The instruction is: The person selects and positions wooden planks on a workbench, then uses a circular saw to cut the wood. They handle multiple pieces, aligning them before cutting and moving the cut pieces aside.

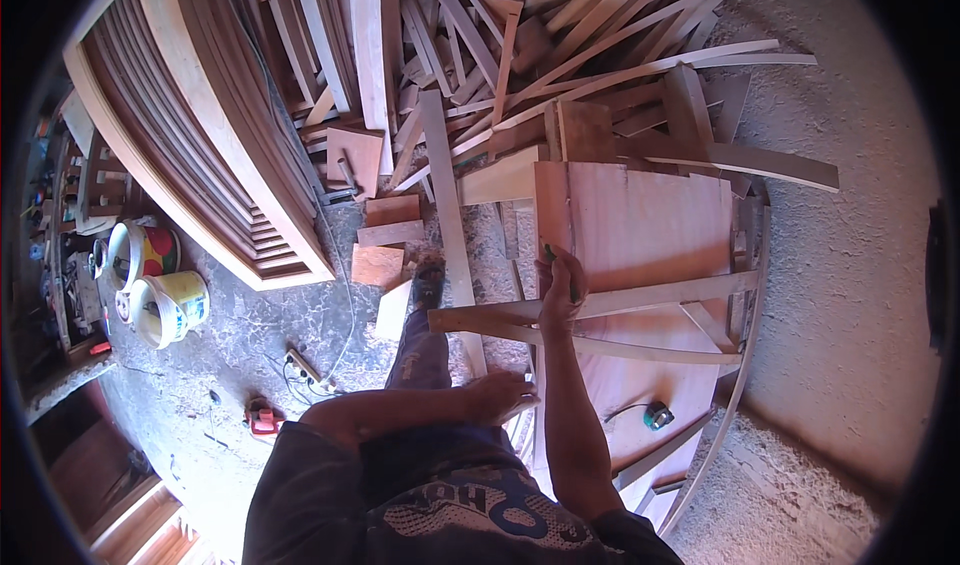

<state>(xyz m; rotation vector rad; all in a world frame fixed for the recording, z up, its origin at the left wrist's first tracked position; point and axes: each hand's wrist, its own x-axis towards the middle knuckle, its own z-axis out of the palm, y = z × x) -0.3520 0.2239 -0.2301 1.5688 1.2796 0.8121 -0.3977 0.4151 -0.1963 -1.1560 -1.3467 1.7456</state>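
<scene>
My right hand is closed around a slim green pencil-like thing, its tip pointing up and left. That hand is above two narrow wooden strips that lie across a pale pinkish wooden panel and meet at their left ends. My left hand hangs near my waist by the panel's left edge, fingers loosely bent and holding nothing that I can see. On the near part of the panel sits a small round green-and-black thing, perhaps a tape measure.
Offcuts are heaped at the back. Louvred wooden frames lean at far left. White buckets, a power strip and a red tool stand on the floor. A long board lies by my foot; a rough wall rises right.
</scene>
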